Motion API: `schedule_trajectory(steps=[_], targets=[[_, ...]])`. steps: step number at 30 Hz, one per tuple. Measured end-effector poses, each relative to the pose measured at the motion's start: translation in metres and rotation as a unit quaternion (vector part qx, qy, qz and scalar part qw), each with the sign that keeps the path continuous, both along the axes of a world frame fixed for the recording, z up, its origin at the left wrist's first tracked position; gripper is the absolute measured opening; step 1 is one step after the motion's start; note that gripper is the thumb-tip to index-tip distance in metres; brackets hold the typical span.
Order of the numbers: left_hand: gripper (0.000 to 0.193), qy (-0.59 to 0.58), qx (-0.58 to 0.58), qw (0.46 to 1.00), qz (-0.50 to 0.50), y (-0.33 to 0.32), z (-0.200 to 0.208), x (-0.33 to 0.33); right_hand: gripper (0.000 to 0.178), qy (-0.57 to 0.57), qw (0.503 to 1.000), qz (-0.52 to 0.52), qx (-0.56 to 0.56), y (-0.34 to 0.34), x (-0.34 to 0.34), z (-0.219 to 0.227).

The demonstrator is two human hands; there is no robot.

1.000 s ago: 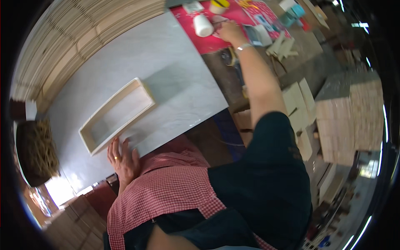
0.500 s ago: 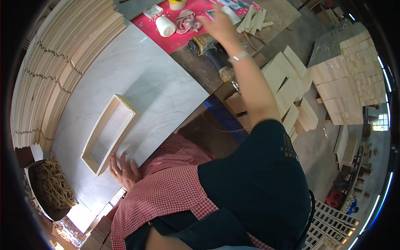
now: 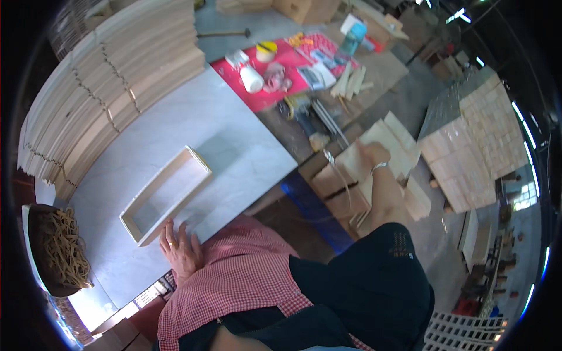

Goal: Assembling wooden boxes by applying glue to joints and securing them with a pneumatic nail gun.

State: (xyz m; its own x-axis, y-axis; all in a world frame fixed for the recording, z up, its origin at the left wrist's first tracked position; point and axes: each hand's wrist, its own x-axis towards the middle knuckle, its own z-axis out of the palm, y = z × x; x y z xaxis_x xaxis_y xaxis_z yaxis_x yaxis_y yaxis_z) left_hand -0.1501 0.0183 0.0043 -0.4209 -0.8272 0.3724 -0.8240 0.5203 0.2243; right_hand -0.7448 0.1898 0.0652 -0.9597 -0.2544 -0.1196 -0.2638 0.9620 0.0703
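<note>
A curved, open wooden frame (image 3: 165, 196) of thin pale wood stands on the grey marble-look tabletop (image 3: 240, 131). My left hand (image 3: 180, 248) lies at its near corner, fingers stretched and apart, the fingertips by the frame's lower edge. Off to the right, my right hand (image 3: 373, 155) is over a heap of pale wooden boards (image 3: 395, 133) beside the table. Blur and the angle hide its fingers, so whether it grips a board is unclear.
Tall stacks of thin wood strips (image 3: 140, 64) line the table's left. A bin of rubber bands (image 3: 64, 251) sits at the near left. Beyond the table, a red mat (image 3: 234, 76) carries a white bottle (image 3: 252, 79) and a cloth (image 3: 276, 79). A power tool (image 3: 301, 117) lies closer.
My right hand has come back from above the red mat, down and right to the boards. My left hand stays by the frame. The whole view has shifted slightly.
</note>
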Motion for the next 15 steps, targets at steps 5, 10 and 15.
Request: schedule_trajectory(steps=[5,10,15], targets=[[0.038,0.028,-0.007,0.999,-0.036,0.003,0.0,0.006,0.071,-0.018,0.996,-0.034,-0.076,0.005,-0.005,0.007],[0.042,0.034,-0.017,0.998,-0.049,-0.003,0.016,0.003,0.068,0.075,0.963,-0.059,-0.251,-0.011,-0.007,0.044],[0.039,0.245,0.153,0.952,-0.104,0.0,0.072,-0.006,0.072,0.044,0.884,0.336,-0.323,-0.118,0.144,0.114]])
